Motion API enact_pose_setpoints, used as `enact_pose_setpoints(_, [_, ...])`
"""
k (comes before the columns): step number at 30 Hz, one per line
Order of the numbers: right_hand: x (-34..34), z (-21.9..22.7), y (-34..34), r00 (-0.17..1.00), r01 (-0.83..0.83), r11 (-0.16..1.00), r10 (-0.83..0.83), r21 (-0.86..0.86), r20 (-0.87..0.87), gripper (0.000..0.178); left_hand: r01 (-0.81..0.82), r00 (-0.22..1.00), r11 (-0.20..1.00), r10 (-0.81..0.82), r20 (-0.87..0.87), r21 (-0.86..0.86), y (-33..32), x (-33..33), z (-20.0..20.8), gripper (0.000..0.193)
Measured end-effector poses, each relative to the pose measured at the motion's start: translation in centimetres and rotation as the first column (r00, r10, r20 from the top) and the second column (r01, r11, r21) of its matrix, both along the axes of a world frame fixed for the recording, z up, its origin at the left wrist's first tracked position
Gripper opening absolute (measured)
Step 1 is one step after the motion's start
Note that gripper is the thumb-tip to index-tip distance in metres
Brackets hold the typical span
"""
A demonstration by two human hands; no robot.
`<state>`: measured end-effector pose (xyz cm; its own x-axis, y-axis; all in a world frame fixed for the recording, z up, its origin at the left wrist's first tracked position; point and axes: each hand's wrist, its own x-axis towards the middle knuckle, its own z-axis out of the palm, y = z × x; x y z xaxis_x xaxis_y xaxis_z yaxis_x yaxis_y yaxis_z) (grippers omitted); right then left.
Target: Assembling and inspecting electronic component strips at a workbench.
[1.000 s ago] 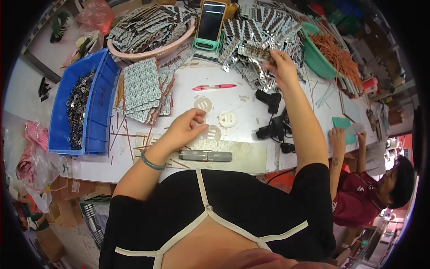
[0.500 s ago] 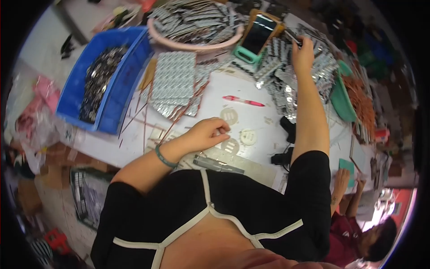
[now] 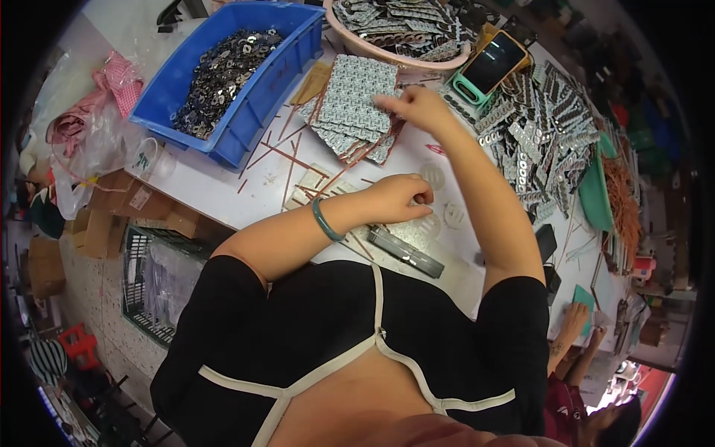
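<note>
At the upper left of the frame, a blue bin (image 3: 246,123) heaped with small dark metal washers sits near the white table's (image 3: 216,195) left edge; a nudge could probably tip it or spill parts toward the cardboard boxes (image 3: 104,216) below. Just right of it, thin copper-coloured rods (image 3: 287,160) lie scattered and crossed, and I judge a sweeping forearm could roll them off the edge.

At centre, the left hand (image 3: 398,200) is curled shut, fingertips pinched on something too small to make out, beside clear round discs (image 3: 433,176) and above a flat grey metal bar (image 3: 406,252). The discs are nearly invisible on the white top, so they could easily be missed or brushed away.

Above centre, the right hand (image 3: 417,108) reaches across, fingers bent onto the top sheet of a stack of silver blister sheets (image 3: 356,104); whether it actually grips the sheet I cannot tell. The stack is fanned unevenly, so pulling one sheet may drag others loose.

Farther right, a phone in a teal stand (image 3: 488,67) stands near the reaching arm and could be knocked over.
</note>
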<state>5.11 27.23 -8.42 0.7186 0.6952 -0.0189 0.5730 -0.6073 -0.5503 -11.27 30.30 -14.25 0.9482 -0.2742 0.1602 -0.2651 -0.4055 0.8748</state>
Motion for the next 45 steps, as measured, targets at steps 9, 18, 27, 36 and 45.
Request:
enact_pose_setpoints(9, [-1.6, 0.8, -4.0, 0.824, 0.220, 0.883, 0.060, 0.416, -0.564, 0.025, -0.001, 0.998, 0.999, -0.001, 0.069, 0.032, -0.3, -0.3, -0.4, 0.028])
enact_pose_setpoints(18, [-9.3, 7.6, -21.4, 0.990, 0.139, 0.734, -0.099, 0.664, -0.098, 0.015, -0.116, 0.990, 0.993, 0.115, 0.083, 0.003, 4.9, -4.1, 5.1, 0.045])
enact_pose_setpoints(27, [-16.0, 1.6, -21.2, 0.947, 0.148, 0.779, 0.065, 0.609, -0.314, 0.047, -0.114, 0.985, 0.959, 0.074, -0.159, -0.260, 2.6, -7.1, 1.4, 0.022])
enact_pose_setpoints(36, [-18.5, -1.7, -22.6, 0.961, 0.172, 0.933, -0.088, 0.316, -0.263, 0.029, -0.124, 0.981, 0.944, 0.071, -0.182, -0.304, 1.8, -8.1, 0.9, 0.022])
enact_pose_setpoints(45, [-19.2, -4.2, -23.5, 0.959, 0.215, 0.937, -0.256, 0.274, 0.121, 0.025, -0.044, 0.991, 0.989, 0.061, 0.118, -0.138, 2.2, -7.7, 1.3, 0.022])
